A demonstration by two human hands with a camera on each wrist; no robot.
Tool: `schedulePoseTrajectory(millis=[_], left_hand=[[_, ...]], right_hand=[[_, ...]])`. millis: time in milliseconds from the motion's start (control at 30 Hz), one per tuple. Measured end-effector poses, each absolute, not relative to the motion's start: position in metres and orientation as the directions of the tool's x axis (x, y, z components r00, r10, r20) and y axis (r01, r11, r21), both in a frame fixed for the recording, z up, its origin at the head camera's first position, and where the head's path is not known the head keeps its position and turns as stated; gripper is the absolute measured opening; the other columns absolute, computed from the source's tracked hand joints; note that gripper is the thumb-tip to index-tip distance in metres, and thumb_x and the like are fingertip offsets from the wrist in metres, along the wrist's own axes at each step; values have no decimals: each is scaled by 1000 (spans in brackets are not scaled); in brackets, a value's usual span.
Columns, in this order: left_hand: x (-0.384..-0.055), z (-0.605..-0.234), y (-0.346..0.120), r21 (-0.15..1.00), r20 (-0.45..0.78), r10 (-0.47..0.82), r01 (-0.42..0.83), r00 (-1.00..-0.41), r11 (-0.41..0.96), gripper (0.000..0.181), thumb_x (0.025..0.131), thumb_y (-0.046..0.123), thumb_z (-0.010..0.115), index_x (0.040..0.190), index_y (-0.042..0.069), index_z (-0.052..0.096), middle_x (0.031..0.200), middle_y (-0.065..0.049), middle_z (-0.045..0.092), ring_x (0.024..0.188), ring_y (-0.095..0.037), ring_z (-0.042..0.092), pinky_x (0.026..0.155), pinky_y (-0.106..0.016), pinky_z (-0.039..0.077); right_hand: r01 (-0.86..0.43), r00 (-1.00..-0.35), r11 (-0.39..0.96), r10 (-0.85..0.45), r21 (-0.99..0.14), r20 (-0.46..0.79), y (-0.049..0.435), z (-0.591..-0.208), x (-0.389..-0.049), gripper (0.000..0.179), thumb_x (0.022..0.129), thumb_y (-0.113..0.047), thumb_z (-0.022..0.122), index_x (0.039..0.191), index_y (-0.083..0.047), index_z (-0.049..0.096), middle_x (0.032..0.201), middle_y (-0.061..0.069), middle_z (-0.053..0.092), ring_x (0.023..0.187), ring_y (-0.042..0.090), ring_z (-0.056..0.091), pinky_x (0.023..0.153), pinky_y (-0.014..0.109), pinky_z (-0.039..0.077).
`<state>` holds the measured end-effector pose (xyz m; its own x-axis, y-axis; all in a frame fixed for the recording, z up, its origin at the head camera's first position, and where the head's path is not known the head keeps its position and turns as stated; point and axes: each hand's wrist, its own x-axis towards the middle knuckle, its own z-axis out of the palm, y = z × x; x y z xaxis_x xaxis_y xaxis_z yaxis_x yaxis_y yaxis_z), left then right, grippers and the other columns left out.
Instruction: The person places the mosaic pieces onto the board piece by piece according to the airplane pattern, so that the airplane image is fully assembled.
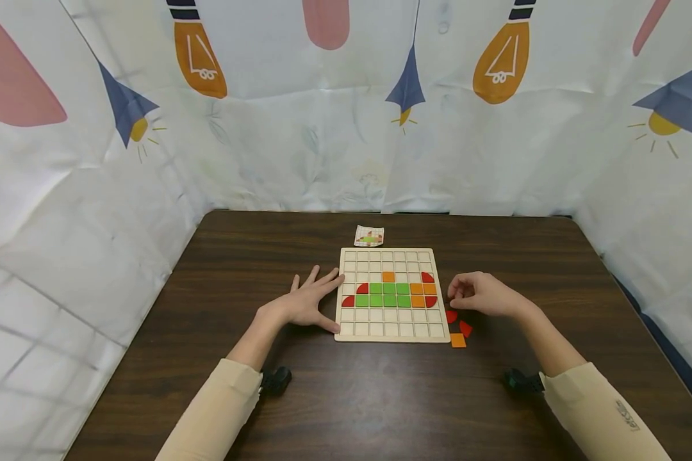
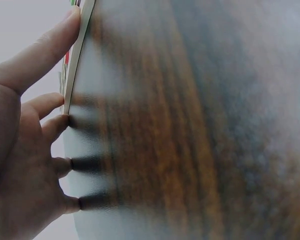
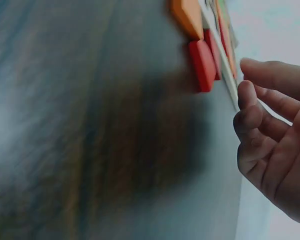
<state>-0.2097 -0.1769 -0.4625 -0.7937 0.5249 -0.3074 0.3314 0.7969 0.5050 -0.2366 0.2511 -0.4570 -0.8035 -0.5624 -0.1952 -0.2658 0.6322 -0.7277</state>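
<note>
A wooden grid board (image 1: 392, 330) lies flat on the table. Two rows of green squares (image 1: 389, 294) fill its middle, flanked by orange squares (image 1: 417, 289) and red quarter-round pieces (image 1: 348, 301). With fingers spread, my left hand (image 1: 305, 303) rests at the board's left edge, thumb at the lower corner. Just off the right edge, my right hand (image 1: 487, 295) hovers over the table, fingers loosely curled. Its wrist view shows nothing between thumb and fingers. Below it lie loose red pieces (image 3: 203, 65) and an orange square (image 1: 458, 340).
Behind the board lies a small picture card (image 1: 369, 236) with a coloured design on a grid. The dark wooden table (image 1: 380, 403) reaches back to a white printed curtain (image 1: 334, 147), which also hangs along both sides.
</note>
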Motion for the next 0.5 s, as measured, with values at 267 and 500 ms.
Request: schedulePoseTrajectory(millis=[267,500], left_hand=[[-210,-464,-178,503,-304,524,334,-795,797,113,81,54,84,167,21,18,172,-3,3,154,-39,-13,114,-71,-11],[-210,-464,-177,499,-305,523,334,-796,800,113,81,55,84,167,21,18,172,-3,4,154,-39,-13,114,-71,-11]], right_hand=[[-263,-783,620,-585,-739,-212,256,-464,-234,19,91,-16,81,101,-6,67,83,2,63,72,20,57,65,31,48],[-266,-814,651,-547,-711,-197,257,-465,-235,17,92,-15,79,101,-6,68,84,2,62,73,19,56,66,31,46]])
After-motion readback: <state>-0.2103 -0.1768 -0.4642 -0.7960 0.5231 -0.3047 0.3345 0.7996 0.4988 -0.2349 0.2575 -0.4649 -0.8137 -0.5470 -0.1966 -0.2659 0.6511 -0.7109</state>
